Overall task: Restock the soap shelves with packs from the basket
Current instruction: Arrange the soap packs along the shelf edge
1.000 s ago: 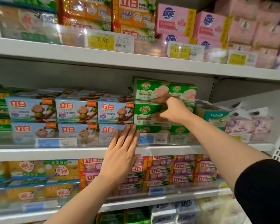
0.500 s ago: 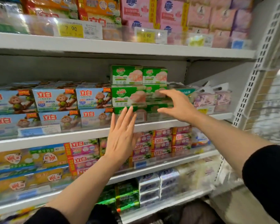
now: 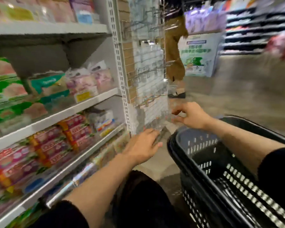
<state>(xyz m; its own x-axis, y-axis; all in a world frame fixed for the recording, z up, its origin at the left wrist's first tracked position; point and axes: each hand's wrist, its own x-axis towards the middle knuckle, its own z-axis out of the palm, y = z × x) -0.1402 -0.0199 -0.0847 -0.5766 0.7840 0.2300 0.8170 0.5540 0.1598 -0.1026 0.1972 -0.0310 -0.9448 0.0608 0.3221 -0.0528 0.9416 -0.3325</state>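
Note:
The picture is blurred by motion. A black plastic basket [image 3: 204,163] with slotted walls stands at the lower right; what lies in it is hidden or too dark to tell. My right hand [image 3: 190,115] hovers over its far rim, fingers apart, holding nothing. My left hand [image 3: 142,145] is spread flat and empty just left of the basket, in front of the shelf end. Green soap packs [image 3: 8,89] fill the middle shelf [image 3: 82,106] at the left. Red and pink soap packs [image 3: 56,145] sit on the shelf below.
A white perforated upright [image 3: 120,69] ends the shelving, with a wire hook rack [image 3: 151,76] beside it. A person in brown clothes [image 3: 174,51] stands in the aisle behind. A poster stand [image 3: 199,55] and far shelves lie at the right.
The view has swung right from the shelves to the basket and aisle. Both hands have left the green soap packs and dropped toward the basket, still holding nothing.

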